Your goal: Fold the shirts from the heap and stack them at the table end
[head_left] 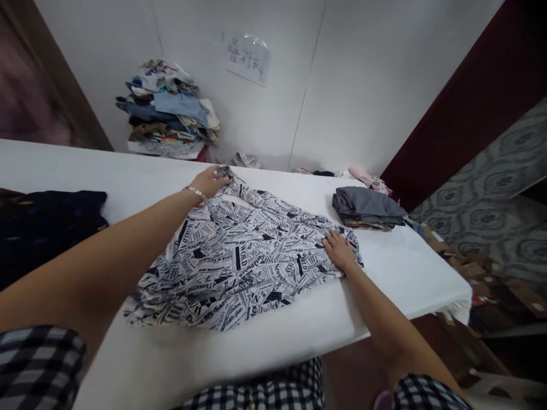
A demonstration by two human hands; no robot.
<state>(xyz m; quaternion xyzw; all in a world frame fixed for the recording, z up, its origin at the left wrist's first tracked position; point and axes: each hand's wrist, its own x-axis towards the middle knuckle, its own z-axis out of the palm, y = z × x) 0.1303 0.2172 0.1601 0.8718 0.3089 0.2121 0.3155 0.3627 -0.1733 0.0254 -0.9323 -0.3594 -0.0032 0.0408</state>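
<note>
Newspaper-print garment (260, 245), one, two hands (210, 181) (340, 250) touching

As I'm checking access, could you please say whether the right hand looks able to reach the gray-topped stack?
Probably yes: the right hand rests on the printed garment, and nothing tall stands between it and the gray-topped stack.

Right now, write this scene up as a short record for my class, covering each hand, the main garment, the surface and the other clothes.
Left hand: grips a narrow end of the printed garment
Right hand: flat on its right part
Pattern: black-and-white newsprint
Surface: white-covered table
Right side: folded stack, grey on top
Left side: dark cloth
Far side: tall clothes pile
Wall: handwritten sign
</note>
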